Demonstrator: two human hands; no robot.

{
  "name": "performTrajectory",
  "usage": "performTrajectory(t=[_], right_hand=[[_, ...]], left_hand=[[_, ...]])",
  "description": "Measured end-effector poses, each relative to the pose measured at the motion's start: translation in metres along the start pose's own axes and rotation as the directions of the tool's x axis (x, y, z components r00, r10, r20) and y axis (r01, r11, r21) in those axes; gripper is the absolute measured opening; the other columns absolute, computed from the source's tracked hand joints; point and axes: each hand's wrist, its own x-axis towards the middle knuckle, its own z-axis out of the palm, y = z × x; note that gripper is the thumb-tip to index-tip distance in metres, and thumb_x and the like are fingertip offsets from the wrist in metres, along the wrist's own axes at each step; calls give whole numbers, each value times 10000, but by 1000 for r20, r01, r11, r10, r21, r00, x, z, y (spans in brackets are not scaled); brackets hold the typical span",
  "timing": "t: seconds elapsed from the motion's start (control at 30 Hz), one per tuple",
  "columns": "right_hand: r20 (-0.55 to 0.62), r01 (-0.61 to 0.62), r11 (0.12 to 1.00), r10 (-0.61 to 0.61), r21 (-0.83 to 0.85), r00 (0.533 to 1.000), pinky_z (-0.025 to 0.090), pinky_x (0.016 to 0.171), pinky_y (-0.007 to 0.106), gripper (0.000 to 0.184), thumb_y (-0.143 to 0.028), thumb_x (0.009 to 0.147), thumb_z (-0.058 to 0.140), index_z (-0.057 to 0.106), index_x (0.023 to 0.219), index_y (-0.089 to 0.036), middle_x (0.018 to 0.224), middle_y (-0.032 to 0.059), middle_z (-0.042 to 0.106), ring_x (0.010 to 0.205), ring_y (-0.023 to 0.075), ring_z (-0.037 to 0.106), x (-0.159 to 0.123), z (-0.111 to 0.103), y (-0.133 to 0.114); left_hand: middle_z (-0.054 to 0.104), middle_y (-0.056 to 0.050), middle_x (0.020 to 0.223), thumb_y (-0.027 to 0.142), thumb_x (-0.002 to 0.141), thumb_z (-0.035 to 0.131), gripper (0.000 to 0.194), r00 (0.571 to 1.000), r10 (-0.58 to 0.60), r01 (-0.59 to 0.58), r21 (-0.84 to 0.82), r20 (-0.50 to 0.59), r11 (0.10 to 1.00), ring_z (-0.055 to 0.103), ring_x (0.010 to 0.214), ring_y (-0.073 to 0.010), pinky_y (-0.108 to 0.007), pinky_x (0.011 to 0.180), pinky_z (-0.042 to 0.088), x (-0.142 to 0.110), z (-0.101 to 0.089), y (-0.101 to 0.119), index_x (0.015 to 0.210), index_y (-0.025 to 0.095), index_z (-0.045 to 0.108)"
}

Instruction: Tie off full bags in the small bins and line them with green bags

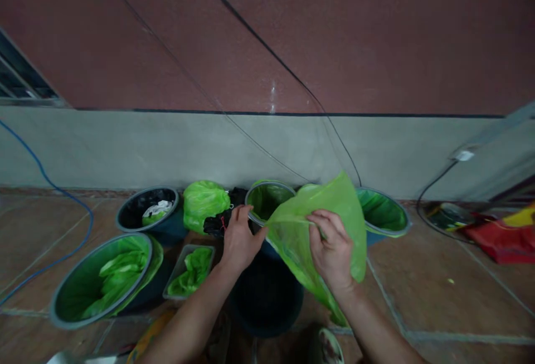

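A thin light-green plastic bag hangs spread in front of me, pinched near its middle by the fingers of my right hand. My left hand is just left of the bag's pointed edge, thumb and fingers apart; whether the thumb touches the plastic, I cannot tell. Below and between my arms stands a dark bucket. Behind my hands a bin lined with green plastic is partly covered by the bag.
Left are a large green-lined bin, a black-lined bin, a filled green bag and a clear tub of green plastic. Another lined bin stands right, near a red item. A blue hose crosses the floor.
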Motion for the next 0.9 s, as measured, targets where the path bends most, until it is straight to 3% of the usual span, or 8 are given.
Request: performTrajectory(t=[0.1, 0.17, 0.23, 0.3, 0.47, 0.57, 0.7, 0.9], right_hand=[[40, 51, 999, -52, 15, 998, 565, 812, 265, 214, -85, 911, 518, 696, 961, -193, 964, 60, 673, 898, 142, 670, -7, 10, -10], [81, 65, 998, -67, 20, 994, 575, 792, 262, 217, -78, 910, 513, 691, 969, -189, 957, 61, 675, 877, 141, 673, -13, 18, -16], [130, 75, 997, -78, 28, 989, 585, 773, 264, 225, -78, 912, 500, 689, 965, -189, 955, 65, 679, 861, 146, 676, -19, 26, -21], [188, 91, 994, -100, 55, 977, 594, 783, 278, 245, -77, 915, 479, 690, 965, -191, 957, 71, 687, 866, 156, 679, -26, 33, -28], [347, 75, 990, -113, 123, 931, 593, 909, 346, 277, -104, 921, 473, 679, 1066, -219, 1083, 83, 701, 1009, 192, 675, -39, 38, -42], [384, 55, 985, -115, 163, 916, 592, 929, 373, 241, -185, 922, 538, 651, 1130, -228, 1148, 89, 690, 1070, 209, 661, -39, 32, -44], [302, 4, 983, -61, 185, 951, 584, 937, 370, 278, -229, 931, 548, 610, 1202, -218, 1209, 109, 657, 1109, 210, 647, -25, 19, -36], [151, -206, 978, 210, -43, 966, 529, 987, 480, 353, -331, 942, 494, 595, 1247, -186, 1389, 172, 525, 1168, 263, 608, 1, 10, 15]], left_hand=[[690, -78, 948, 519, 822, 627, 376, 946, -146, 254, -382, 288, 889, 648, 827, -197, -342, 804, 506, -12, 8, 14, 952, 167, 653], [694, -67, 855, 658, 832, 546, 520, 798, -193, 538, -532, 571, 654, 647, 770, -180, -318, 756, 503, -19, 17, 22, 891, 155, 667], [702, -58, 832, 742, 809, 510, 612, 646, -172, 737, -549, 744, 394, 658, 764, -177, -303, 734, 501, -23, 24, 28, 900, 160, 674], [711, -54, 819, 750, 795, 529, 604, 575, -121, 812, -546, 809, 206, 677, 804, -189, -292, 734, 505, -22, 28, 30, 883, 171, 675], [726, -56, 775, 413, 849, 651, 263, 615, -262, 769, -639, 743, -8, 698, 796, -181, -270, 754, 534, -5, 23, 25, 809, 155, 684], [737, -62, 785, 279, 852, 643, 145, 671, -364, 693, -720, 646, 0, 703, 766, -183, -288, 734, 557, 5, 17, 19, 868, 144, 694], [752, -72, 825, 245, 865, 623, 132, 721, -418, 624, -780, 553, 45, 712, 782, -188, -300, 747, 571, 8, 15, 7, 894, 135, 691], [758, -69, 881, 259, 914, 576, 168, 764, -461, 552, -828, 452, 103, 707, 734, -152, -290, 727, 574, 6, 19, -2, 950, 132, 680]])
